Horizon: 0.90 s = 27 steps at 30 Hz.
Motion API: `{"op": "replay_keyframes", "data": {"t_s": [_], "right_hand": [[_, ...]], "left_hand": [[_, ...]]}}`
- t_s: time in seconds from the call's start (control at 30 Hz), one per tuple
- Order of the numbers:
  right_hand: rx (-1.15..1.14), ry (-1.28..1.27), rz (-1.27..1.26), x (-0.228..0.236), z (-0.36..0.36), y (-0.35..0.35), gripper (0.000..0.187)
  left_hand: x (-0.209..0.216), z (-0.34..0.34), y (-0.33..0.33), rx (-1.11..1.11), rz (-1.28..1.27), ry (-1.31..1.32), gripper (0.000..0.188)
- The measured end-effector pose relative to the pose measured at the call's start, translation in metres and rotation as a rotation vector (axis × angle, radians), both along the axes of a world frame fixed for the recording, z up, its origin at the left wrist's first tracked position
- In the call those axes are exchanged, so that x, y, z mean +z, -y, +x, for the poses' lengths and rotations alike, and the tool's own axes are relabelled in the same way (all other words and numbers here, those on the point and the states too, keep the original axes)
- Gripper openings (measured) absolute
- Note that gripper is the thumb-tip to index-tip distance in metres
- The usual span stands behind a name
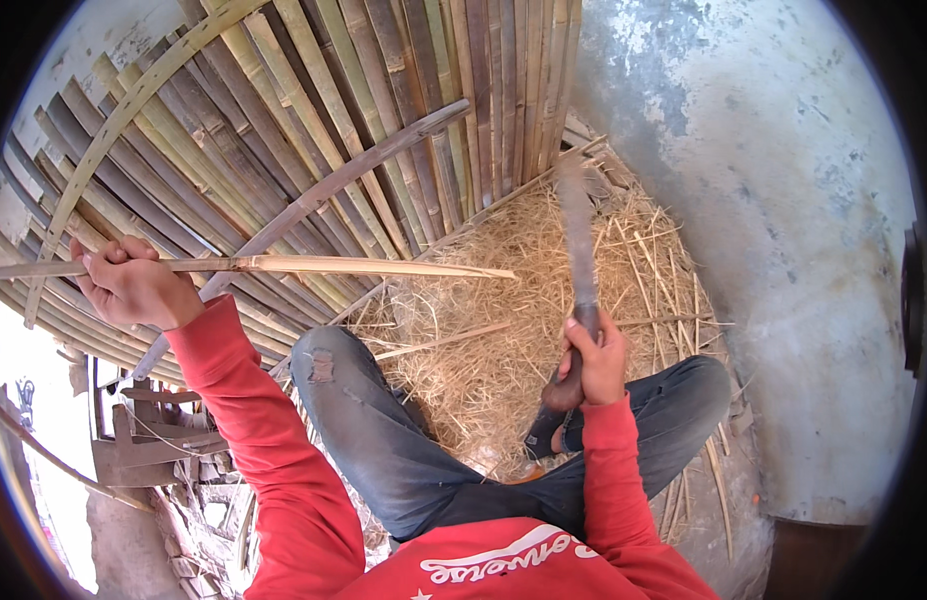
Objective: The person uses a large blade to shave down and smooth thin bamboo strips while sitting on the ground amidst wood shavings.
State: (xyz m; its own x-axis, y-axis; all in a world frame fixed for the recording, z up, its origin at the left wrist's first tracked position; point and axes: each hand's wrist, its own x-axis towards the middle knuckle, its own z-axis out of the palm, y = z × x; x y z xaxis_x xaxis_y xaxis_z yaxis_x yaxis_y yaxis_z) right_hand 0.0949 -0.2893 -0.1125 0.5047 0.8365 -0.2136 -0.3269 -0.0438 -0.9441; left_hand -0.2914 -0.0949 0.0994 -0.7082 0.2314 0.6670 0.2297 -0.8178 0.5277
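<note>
My left hand [140,283], out at the left, is closed around a long bamboo strip [383,266]. The strip lies nearly level across the view, and its pale, shaved end points right. In my right hand [595,362] is a large knife [577,235] with a dark handle, gripped in a fist. Its long blade stands away from me, tip blurred, to the right of the strip's end and apart from it. Under both lies a heap of straw-coloured bamboo shavings [473,400] between my bent legs.
A panel of upright bamboo slats [383,120] with a diagonal crosspiece [353,182] leans at the far left. A worn bluish wall [783,250] rises on the right. Thin bamboo sticks [666,275] lie on the shavings near it. Wooden pieces [158,440] are stacked at the lower left.
</note>
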Motion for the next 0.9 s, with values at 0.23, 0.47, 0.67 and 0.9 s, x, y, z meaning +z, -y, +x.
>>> {"op": "replay_keyframes", "data": {"t_s": [0.23,0.47,0.67,0.9], "right_hand": [[0.249,-0.226,-0.061,0.004,-0.023,0.020,0.046],[0.270,-0.316,-0.075,0.013,-0.037,0.024,0.049],[0.193,-0.070,0.028,0.024,-0.039,0.039,0.054],[0.367,-0.501,-0.111,0.041,-0.021,0.071,0.054]], "left_hand": [[-0.006,-0.001,0.002,0.010,0.063,0.030,0.037],[-0.004,0.007,0.009,0.067,0.067,0.081,0.037],[-0.011,-0.005,-0.003,0.181,0.083,0.035,0.038],[-0.011,-0.011,-0.007,0.213,0.160,0.096,0.038]]}}
